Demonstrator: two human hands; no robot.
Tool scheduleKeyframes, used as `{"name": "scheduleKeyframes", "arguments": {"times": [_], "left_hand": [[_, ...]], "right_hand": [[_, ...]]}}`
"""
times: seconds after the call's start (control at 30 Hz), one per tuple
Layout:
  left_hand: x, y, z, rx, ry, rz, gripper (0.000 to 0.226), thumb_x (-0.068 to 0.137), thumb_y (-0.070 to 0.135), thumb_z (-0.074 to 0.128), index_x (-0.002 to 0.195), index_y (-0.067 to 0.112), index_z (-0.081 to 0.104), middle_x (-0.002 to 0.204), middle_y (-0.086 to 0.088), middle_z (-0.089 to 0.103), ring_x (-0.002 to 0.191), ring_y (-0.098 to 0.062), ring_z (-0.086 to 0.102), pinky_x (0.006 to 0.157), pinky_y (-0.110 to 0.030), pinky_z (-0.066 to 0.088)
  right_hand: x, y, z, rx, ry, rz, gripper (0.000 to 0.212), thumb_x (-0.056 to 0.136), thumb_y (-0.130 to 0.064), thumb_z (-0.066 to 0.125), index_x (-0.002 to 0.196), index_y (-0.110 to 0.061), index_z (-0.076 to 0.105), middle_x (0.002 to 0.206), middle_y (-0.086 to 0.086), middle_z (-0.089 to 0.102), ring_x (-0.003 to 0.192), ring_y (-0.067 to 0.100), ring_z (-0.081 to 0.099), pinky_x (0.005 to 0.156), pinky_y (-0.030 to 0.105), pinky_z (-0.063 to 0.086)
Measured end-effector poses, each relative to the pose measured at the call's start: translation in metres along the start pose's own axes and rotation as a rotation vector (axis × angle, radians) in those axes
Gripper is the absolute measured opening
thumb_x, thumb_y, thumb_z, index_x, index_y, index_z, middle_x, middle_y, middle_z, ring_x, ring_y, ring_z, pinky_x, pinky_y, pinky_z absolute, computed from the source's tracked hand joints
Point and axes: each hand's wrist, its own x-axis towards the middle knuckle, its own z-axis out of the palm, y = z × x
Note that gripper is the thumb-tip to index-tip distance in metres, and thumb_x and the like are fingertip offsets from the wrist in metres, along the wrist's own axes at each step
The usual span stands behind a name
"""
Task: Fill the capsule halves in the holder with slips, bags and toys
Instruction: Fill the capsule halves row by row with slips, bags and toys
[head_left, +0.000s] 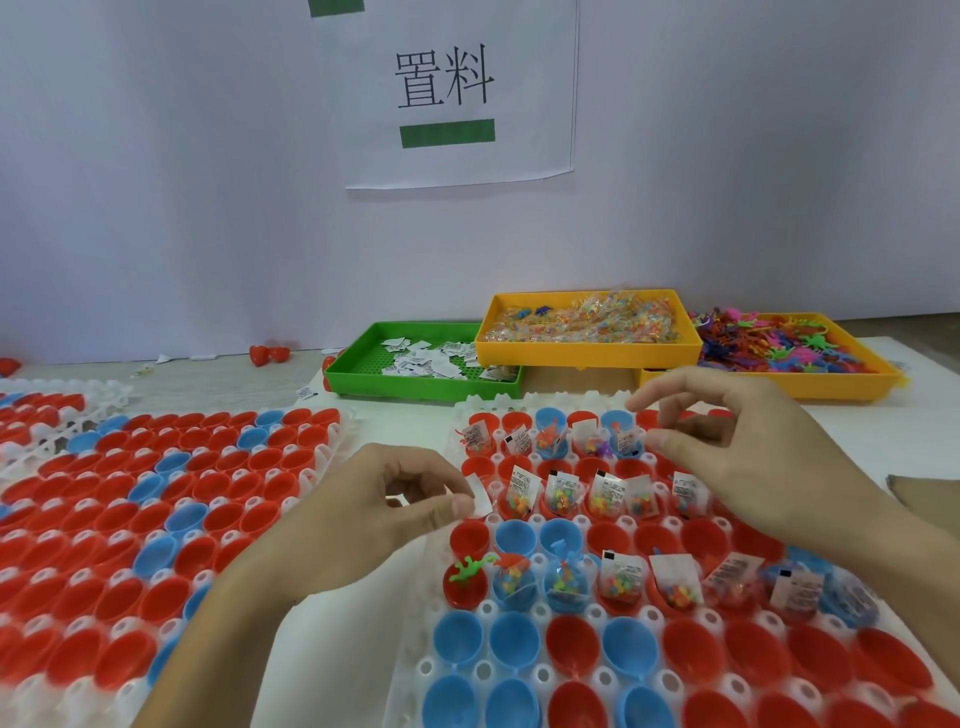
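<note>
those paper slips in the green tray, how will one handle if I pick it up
Probably very light and floppy: the slips lie thin, flat and scattered in the green tray. Likely easy to pinch, since the left hand holds one by its edge.

capsule halves (519, 538) mostly red, some blue mixed in, kinda random. holder (644, 616) white, see-through-ish, holes all over. second holder (156, 519) at left same deal, red with blue diagonal streaks. slips (519, 480) white w/ black print. bags (563, 493) clear, multicolour bits inside. green toy (467, 566) in near red half. far trays: green tray (363, 371), yellow tray (587, 353), another yellow tray (831, 387) w/ purple/orange/pink/green toys. wall sign (462, 93) white, black characters, green bar.
</note>
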Motion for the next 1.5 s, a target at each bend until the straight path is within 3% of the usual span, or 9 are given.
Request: {"name": "scheduleKeyframes", "arguments": {"times": [0.17, 0.27, 0.4, 0.57, 0.73, 0.9, 1.03, 1.13, 1.5], "left_hand": [[0.005, -0.01, 0.001, 0.006, 0.224, -0.028, 0.022, 0.084, 0.049, 0.058, 0.094, 0.035, 0.073, 0.09, 0.008, 0.071, 0.087, -0.009, 0.063, 0.081, -0.027, 0.055], [0.009, -0.015, 0.003, 0.005, 0.308, -0.056, 0.012, 0.092, 0.038, 0.06, 0.092, 0.036, 0.072, 0.09, 0.02, 0.069, 0.085, -0.004, 0.062, 0.075, -0.021, 0.051], [0.012, -0.018, 0.006, 0.015, 0.344, -0.064, 0.013, 0.094, 0.034, 0.06, 0.089, 0.038, 0.07, 0.087, 0.029, 0.067, 0.086, 0.003, 0.061, 0.072, -0.015, 0.047], [0.013, -0.019, 0.007, -0.011, 0.408, -0.055, 0.015, 0.095, 0.029, 0.06, 0.088, 0.037, 0.071, 0.086, 0.03, 0.067, 0.086, 0.003, 0.06, 0.068, -0.009, 0.048], [0.015, -0.022, 0.006, -0.046, 0.5, -0.09, 0.015, 0.095, 0.026, 0.061, 0.088, 0.034, 0.073, 0.083, 0.019, 0.069, 0.086, -0.003, 0.063, 0.069, -0.011, 0.047], [0.016, -0.022, 0.007, -0.049, 0.523, -0.097, 0.018, 0.095, 0.024, 0.061, 0.086, 0.034, 0.072, 0.084, 0.016, 0.07, 0.086, -0.006, 0.063, 0.072, -0.016, 0.05], [0.016, -0.022, 0.008, -0.033, 0.518, -0.104, 0.018, 0.096, 0.024, 0.06, 0.087, 0.036, 0.071, 0.088, 0.013, 0.07, 0.089, -0.008, 0.064, 0.075, -0.019, 0.052], [0.015, -0.022, 0.008, -0.045, 0.519, -0.096, 0.019, 0.095, 0.022, 0.06, 0.086, 0.034, 0.072, 0.087, 0.013, 0.071, 0.087, -0.008, 0.064, 0.074, -0.018, 0.053], [0.015, -0.018, 0.009, -0.031, 0.517, -0.089, 0.021, 0.095, 0.023, 0.06, 0.085, 0.039, 0.069, 0.086, 0.019, 0.069, 0.085, -0.004, 0.063, 0.068, -0.013, 0.049]], "right_hand": [[0.012, 0.012, -0.013, -0.021, 0.031, 0.057, 0.028, 0.088, -0.003, 0.069, 0.088, -0.031, 0.07, 0.079, -0.008, 0.068, 0.07, 0.011, 0.069, 0.063, 0.013, 0.053], [0.032, 0.017, -0.023, -0.117, 0.049, 0.098, 0.021, 0.098, -0.013, 0.058, 0.089, -0.027, 0.071, 0.074, -0.01, 0.071, 0.065, 0.008, 0.068, 0.055, 0.016, 0.052], [0.07, 0.027, -0.036, -0.305, 0.062, 0.128, 0.017, 0.098, -0.022, 0.059, 0.087, -0.027, 0.072, 0.082, -0.013, 0.073, 0.079, 0.008, 0.066, 0.067, 0.023, 0.046], [0.129, 0.048, -0.033, -0.519, 0.089, 0.18, 0.022, 0.097, -0.016, 0.06, 0.115, -0.008, 0.072, 0.115, 0.007, 0.07, 0.096, 0.017, 0.058, 0.082, 0.028, 0.043], [0.167, 0.072, -0.024, -0.662, 0.102, 0.251, 0.032, 0.092, -0.019, 0.068, 0.122, -0.006, 0.065, 0.122, 0.013, 0.066, 0.111, 0.031, 0.059, 0.096, 0.042, 0.051], [0.181, 0.084, -0.016, -0.803, 0.108, 0.328, 0.032, 0.081, -0.023, 0.081, 0.107, -0.007, 0.072, 0.112, 0.015, 0.069, 0.103, 0.034, 0.063, 0.089, 0.045, 0.056], [0.184, 0.086, -0.011, -0.758, 0.157, 0.323, 0.016, 0.08, -0.012, 0.081, 0.094, -0.007, 0.075, 0.104, 0.015, 0.07, 0.097, 0.033, 0.064, 0.085, 0.045, 0.058], [0.184, 0.085, -0.013, -0.679, 0.18, 0.296, 0.007, 0.081, -0.006, 0.078, 0.083, -0.012, 0.076, 0.1, 0.01, 0.073, 0.094, 0.028, 0.065, 0.082, 0.036, 0.056], [0.171, 0.071, -0.024, -0.437, 0.338, 0.173, 0.007, 0.086, -0.014, 0.076, 0.089, -0.013, 0.07, 0.092, 0.008, 0.069, 0.082, 0.018, 0.06, 0.067, 0.025, 0.042]]}}
